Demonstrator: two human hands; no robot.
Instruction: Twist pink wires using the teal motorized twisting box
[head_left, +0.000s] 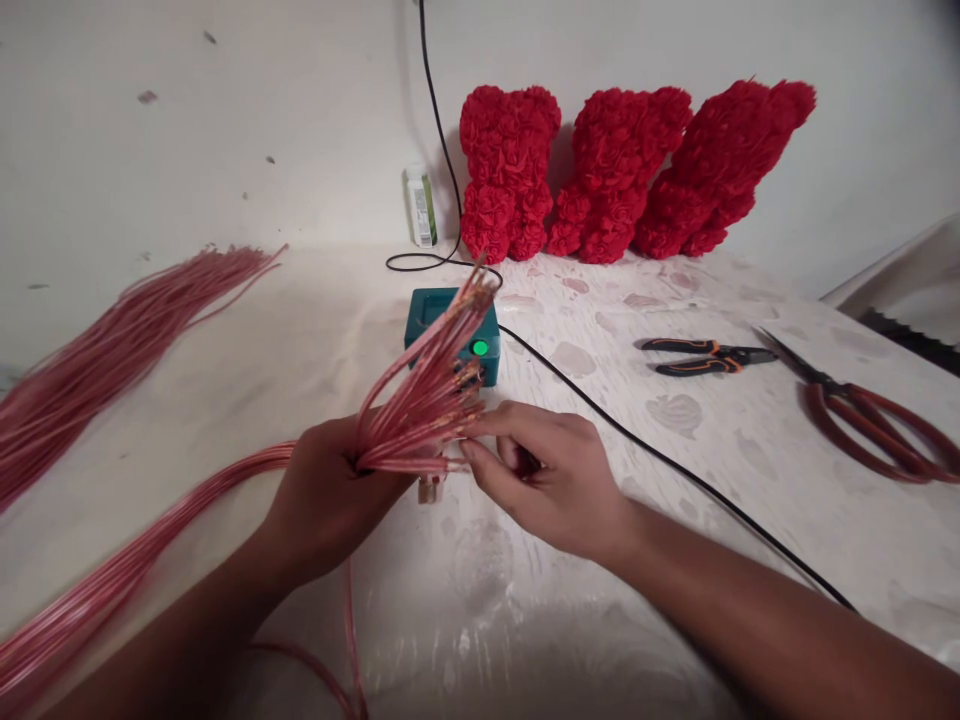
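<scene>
My left hand (330,500) grips a thick bundle of pink-red insulated wires (424,400), whose ends fan out upward and carry small metal terminals. The long tails of the bundle trail off to the lower left. My right hand (547,480) is at the bundle's ends, with its thumb and fingertips pinched on the wires. Something dark shows within its curled fingers, too hidden to name. A small brass-coloured metal piece (429,490) hangs just below the bundle. A second bundle of the same wires (112,360) lies at the left.
A teal box with a lit green button (454,335) stands behind the wires, and a black cable (660,460) runs past it across the white patterned table cover (675,320). Orange-black pliers (709,355), red-handled scissors (862,425), a white bottle (421,205) and several red rose-covered teddy bears (510,170) are there too.
</scene>
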